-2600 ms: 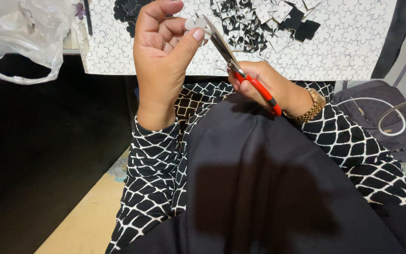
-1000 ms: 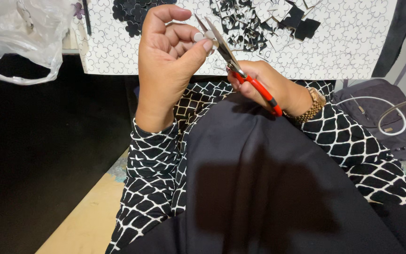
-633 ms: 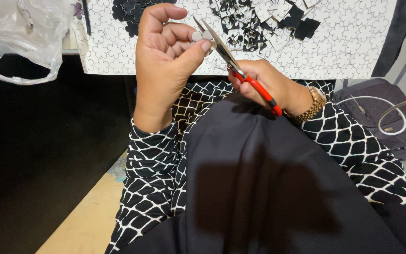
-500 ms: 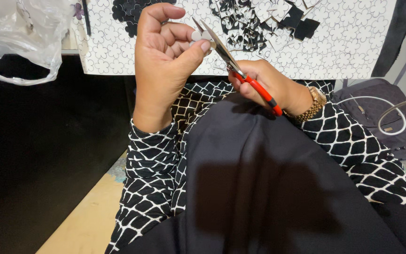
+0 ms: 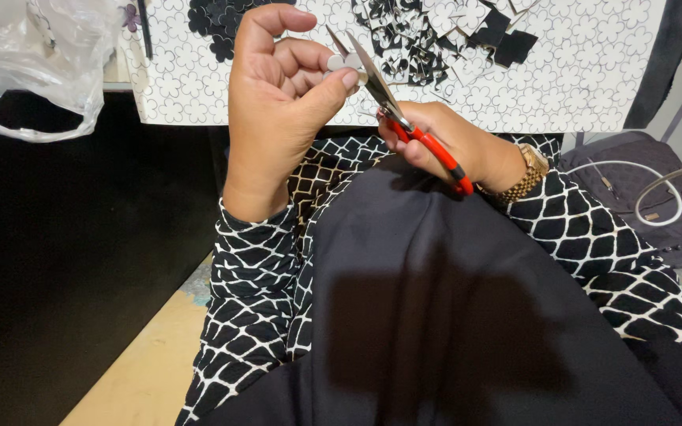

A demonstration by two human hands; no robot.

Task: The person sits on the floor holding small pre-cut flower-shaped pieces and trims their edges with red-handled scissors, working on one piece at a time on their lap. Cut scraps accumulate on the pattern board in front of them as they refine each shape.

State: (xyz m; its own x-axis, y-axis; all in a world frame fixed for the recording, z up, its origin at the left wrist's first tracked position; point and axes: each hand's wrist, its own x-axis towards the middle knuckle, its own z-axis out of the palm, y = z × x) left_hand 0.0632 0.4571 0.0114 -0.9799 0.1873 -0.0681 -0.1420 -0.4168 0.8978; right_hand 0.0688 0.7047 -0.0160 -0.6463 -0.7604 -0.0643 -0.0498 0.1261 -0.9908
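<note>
Scissors (image 5: 392,110) are sitting slightly further into the white flower cutout (image 5: 346,61) than a moment ago, so we are working round its edge. Left hand (image 5: 278,95) is pinching the cutout between thumb and fingertips above the patterned sheet (image 5: 578,79); right hand (image 5: 444,146) is gripping the red handles, blades slightly apart.

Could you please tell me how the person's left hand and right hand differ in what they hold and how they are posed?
The left hand is raised, pinching a small white flower-shaped piece between thumb and fingertips; the right hand sits lower and grips red-handled scissors. The left hand shows its back and curled fingers, while the right hand is wrapped round the handles and wears a gold wristband. Both come out of black-and-white lattice sleeves and meet at the blades.
</note>
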